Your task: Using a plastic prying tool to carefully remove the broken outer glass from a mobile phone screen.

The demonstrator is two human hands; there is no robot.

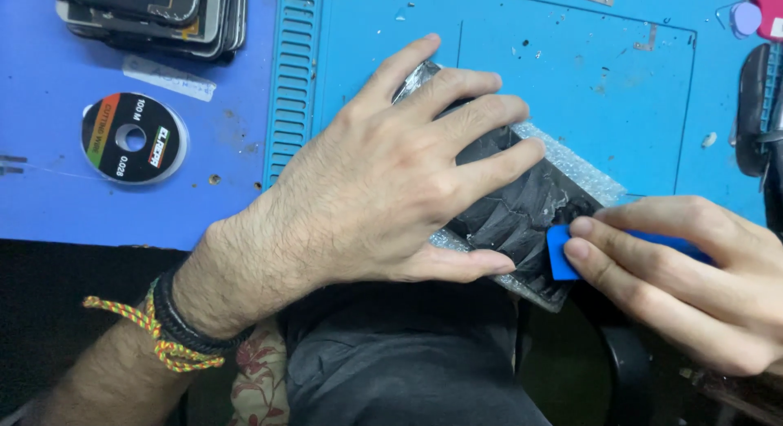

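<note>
My left hand (pixel 391 173) lies flat, fingers spread, on a black cracked phone screen (pixel 522 210) that rests on a piece of bubble wrap (pixel 583 169) at the front edge of the blue work mat (pixel 571 75). The hand presses the screen down and covers most of it. My right hand (pixel 693 271) comes in from the right and pinches a small blue plastic pry tool (pixel 561 253) between thumb and forefinger. The tool's flat end touches the lower right edge of the screen.
A round black spool of cutting wire (pixel 134 138) lies on the blue table at the left. A stack of dark phone screens (pixel 155 14) sits at the top left. Black tools (pixel 754 100) lie at the right edge. My lap is below the table edge.
</note>
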